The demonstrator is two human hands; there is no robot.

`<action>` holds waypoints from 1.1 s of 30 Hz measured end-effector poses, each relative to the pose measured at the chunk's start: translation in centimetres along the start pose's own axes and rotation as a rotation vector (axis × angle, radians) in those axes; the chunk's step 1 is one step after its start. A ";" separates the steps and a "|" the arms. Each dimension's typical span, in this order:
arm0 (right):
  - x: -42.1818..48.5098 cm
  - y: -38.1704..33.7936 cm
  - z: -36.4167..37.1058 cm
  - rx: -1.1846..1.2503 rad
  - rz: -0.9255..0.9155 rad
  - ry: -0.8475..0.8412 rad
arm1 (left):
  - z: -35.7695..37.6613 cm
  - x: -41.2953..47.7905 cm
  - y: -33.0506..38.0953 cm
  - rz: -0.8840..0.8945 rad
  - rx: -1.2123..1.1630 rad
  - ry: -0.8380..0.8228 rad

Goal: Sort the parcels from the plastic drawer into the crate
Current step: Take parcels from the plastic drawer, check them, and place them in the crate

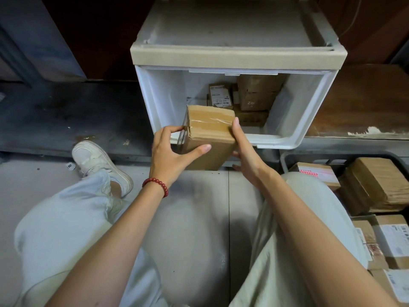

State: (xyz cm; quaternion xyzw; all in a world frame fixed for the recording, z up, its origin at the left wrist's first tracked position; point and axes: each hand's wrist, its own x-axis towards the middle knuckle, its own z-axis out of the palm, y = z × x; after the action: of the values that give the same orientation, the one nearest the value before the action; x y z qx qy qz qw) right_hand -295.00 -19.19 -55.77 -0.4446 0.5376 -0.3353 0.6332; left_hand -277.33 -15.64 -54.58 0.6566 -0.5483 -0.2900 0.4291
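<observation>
**Listener:** What is in front of you?

**Operator:** I am looking down through a head camera. Both hands hold one brown cardboard box (210,129), sealed with clear tape. It is in the air at the front lip of the open white plastic drawer (309,138). My left hand (170,151), with a red bead bracelet (156,186) on the wrist, grips the box's left edge, thumb across the near face. My right hand (245,149) clamps the right side, with one finger straight up the face and the others tucked beneath.

**Listener:** Where does the box go?

**Operator:** Into the dark crate (309,154), low on my right. My right knee (298,196) hides part of it. Several parcels (374,185) lie packed close inside it. More boxes (254,98) wait at the back of the drawer.

**Listener:** How do you do this step well?

**Operator:** I judge the box is nearly out and ready to carry. I would hold it with both hands until it clears the lip, then swing it right over my knee, keeping it level. I would find a gap among the parcels before lowering it. Then I would set it down flat and let go only once it rests. The tape looks slick, so I would press on the cardboard instead.
</observation>
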 end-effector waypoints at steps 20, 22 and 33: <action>-1.8 -1.5 -3.9 0.411 -0.150 0.135 | 3.3 1.6 4.2 -0.111 -0.341 -0.135; -2.6 -1.8 -5.4 0.428 -0.204 0.210 | 4.0 1.8 5.3 -0.078 -0.346 -0.188; -11.2 -0.2 -17.2 0.502 -0.141 0.480 | 15.7 0.3 14.1 0.077 -0.221 -0.504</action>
State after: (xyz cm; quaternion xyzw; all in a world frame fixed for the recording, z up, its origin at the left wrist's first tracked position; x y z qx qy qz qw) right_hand -314.02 -12.61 -51.74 -0.2197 0.5399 -0.5948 0.5536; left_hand -297.30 -20.25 -49.41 0.4915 -0.6274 -0.4856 0.3591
